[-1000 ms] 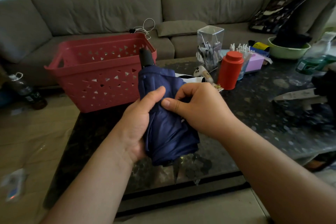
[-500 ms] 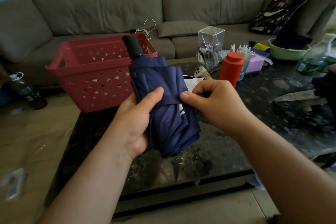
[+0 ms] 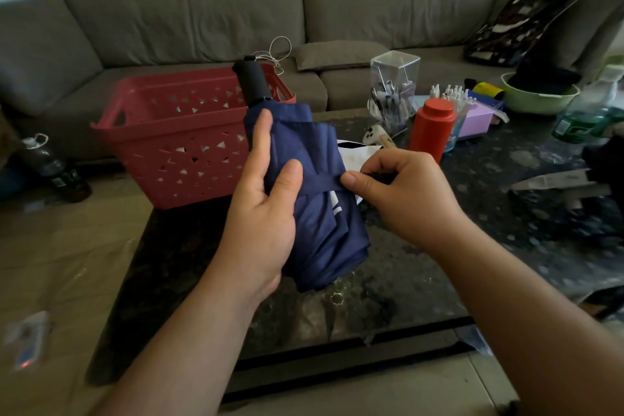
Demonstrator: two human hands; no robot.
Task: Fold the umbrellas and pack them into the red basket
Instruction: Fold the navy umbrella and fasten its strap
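Left hand (image 3: 261,213): you gripped the folded navy umbrella (image 3: 317,213) above the dark table (image 3: 422,280), thumb on its strap (image 3: 320,183).
Right hand (image 3: 401,192): your thumb and fingers pinched the strap's end.
Handle (image 3: 251,83): it pointed away, tilted left.
Red basket (image 3: 175,142): it stood behind, left of the umbrella.

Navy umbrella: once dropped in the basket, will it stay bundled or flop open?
The navy umbrella canopy looks soft and loosely pleated, so it likely springs apart unless the strap is fastened. The black handle looks rigid. The red basket is probably light and may slide.
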